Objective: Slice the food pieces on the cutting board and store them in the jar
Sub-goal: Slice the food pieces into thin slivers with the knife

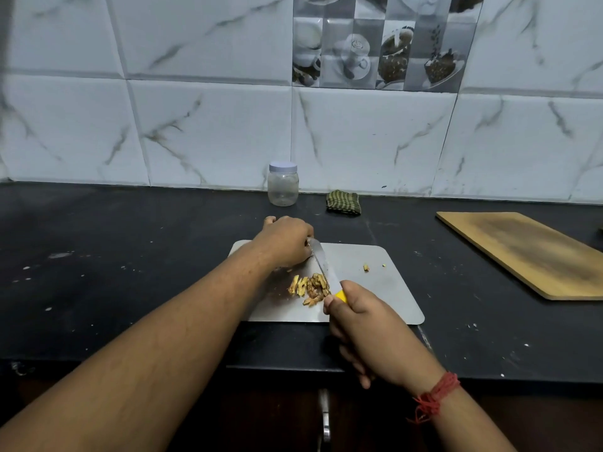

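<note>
A flat, grey metal cutting board with rounded corners lies on the black stone counter, and everything else is placed from it. On the board's left half sits a small heap of yellow-brown sliced food pieces, with two tiny scraps apart from the heap toward the board's right side.

The left hand rests over the board's far left corner, fingers curled down; what lies under them is hidden, so I cannot tell whether it grips anything. The right hand, at the board's near edge, is wrapped round the yellow handle of a serrated steel knife. The blade runs from that handle across the board toward the left hand, its tip just beside the left fingers, passing along the heap's right side. A red thread band circles the right wrist.

Beyond the board, against the marble-patterned tiled wall, stands a clear plastic jar with a pale lid, lid on. Just right of the jar lies a folded green striped cloth. Well to the board's right lies a wooden board.
</note>
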